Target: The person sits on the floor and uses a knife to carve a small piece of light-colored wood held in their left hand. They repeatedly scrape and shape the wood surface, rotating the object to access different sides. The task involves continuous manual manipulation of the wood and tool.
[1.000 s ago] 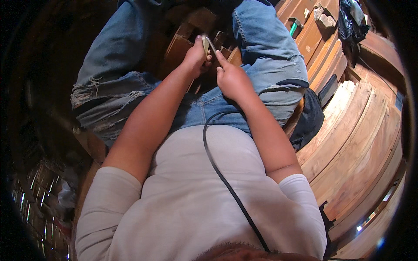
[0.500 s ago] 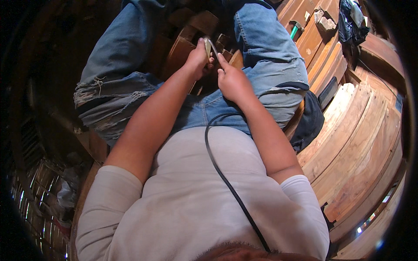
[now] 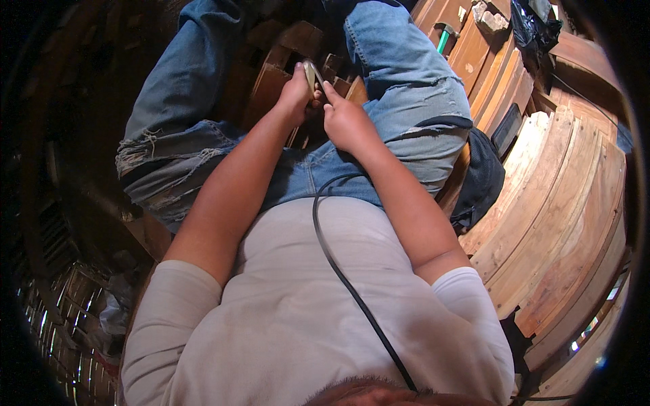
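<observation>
Between my thighs, both hands are close together at the upper middle of the head view. My left hand [image 3: 295, 96] is closed around a small pale piece [image 3: 310, 77], its thumb pointing up along one side. My right hand [image 3: 349, 126] grips a slim metal tool, perhaps a knife [image 3: 318, 72], with the index finger stretched along it. The metal lies against or very near the pale piece; I cannot tell whether they touch. The tool's handle is hidden inside my right fist. Dark wooden blocks [image 3: 301, 39] are below and beyond the hands.
A black cable [image 3: 352, 287] runs down over my shirt. To the right are wooden planks [image 3: 542, 210], a dark cloth [image 3: 481, 176], a flat dark object [image 3: 506, 130], a green-handled tool [image 3: 443, 42], a rough pale lump [image 3: 489, 18] and a black plastic bag [image 3: 535, 30].
The view has shifted a little, so hands and knees appear slightly further left. Both hands keep the same hold, with the tool still at the pale piece.
</observation>
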Demonstrator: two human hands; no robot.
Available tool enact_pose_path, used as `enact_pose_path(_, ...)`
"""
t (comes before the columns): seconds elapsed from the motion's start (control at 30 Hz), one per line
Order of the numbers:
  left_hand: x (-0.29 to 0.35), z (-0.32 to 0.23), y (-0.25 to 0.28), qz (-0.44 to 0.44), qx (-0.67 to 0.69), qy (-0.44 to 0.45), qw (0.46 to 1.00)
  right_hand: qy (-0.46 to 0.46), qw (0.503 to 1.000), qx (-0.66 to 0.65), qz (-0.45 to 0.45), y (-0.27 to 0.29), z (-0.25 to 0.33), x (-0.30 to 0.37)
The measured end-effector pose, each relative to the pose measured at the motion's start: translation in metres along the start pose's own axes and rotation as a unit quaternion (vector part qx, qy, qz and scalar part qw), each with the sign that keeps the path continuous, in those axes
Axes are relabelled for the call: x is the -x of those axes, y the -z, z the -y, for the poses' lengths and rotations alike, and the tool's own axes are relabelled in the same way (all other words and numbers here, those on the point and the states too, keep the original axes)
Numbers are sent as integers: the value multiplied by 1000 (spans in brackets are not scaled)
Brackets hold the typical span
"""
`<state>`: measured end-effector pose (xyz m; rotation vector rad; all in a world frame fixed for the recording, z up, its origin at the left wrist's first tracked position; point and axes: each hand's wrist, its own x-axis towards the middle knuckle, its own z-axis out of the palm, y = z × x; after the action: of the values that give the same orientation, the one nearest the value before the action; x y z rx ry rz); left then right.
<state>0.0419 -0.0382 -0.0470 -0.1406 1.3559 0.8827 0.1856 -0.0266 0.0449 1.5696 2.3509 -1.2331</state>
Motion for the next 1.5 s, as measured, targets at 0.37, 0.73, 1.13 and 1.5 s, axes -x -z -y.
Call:
enact_pose_path(0.37,23,-11,-8,-22,28,23,999,-8,999,-35,36,20,-2,5)
enact_pose_path(0.73,21,-9,-6,-5,15,29,999,-41,997,-28,56,21,6,4)
enact_pose_path(1.13,22,-14,-6,9,50,46,998,-20,998,-27,52,19,0,3)
enact_pose_path(1.5,20,-14,-2,29,75,42,996,-5,997,-60,46,17,-5,2)
